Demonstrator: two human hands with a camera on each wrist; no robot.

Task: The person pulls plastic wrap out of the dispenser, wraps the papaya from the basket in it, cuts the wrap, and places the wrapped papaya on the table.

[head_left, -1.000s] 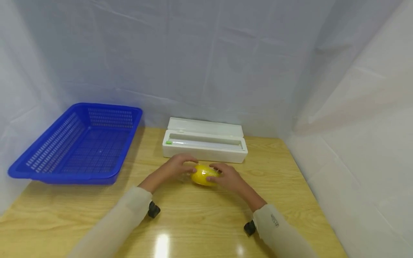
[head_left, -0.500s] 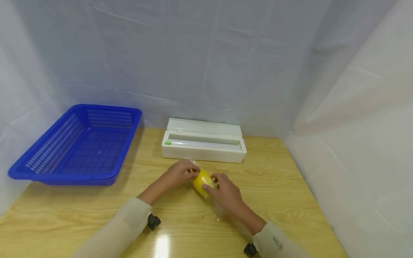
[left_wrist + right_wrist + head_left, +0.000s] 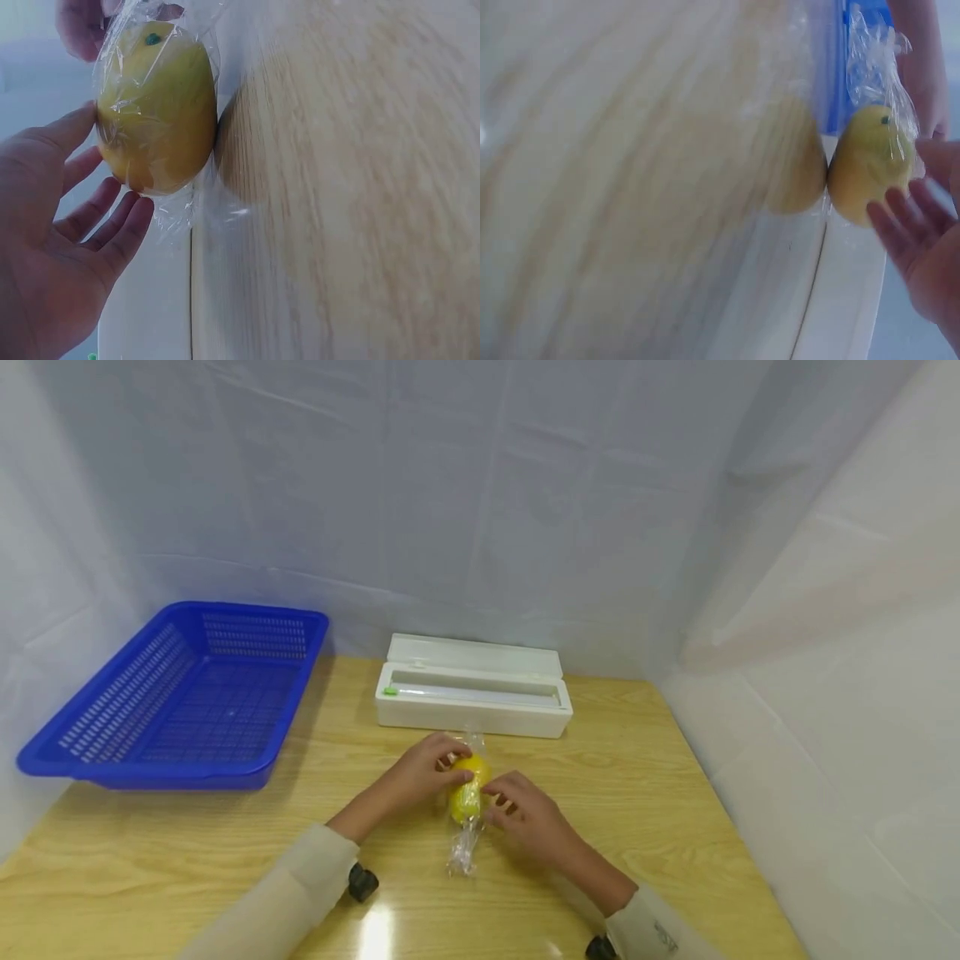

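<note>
A pale wooden table [image 3: 225,852] stands inside white sheeted walls. Nearest the camera, two cream sleeves reach in from the bottom edge. Between the hands, near the middle of the table, lies a yellow lemon [image 3: 467,789] wrapped in clear plastic film [image 3: 461,852], whose twisted tail trails toward the viewer. The left hand [image 3: 423,770] touches the lemon's far-left side with loosely spread fingers; the left wrist view shows them straight and relaxed against the film. The right hand [image 3: 525,814] sits just beside the lemon, fingers also spread, fingertips at its right side. Behind them stands a white film dispenser box [image 3: 474,693], lid up. Far left rests a blue basket [image 3: 45,752].
</note>
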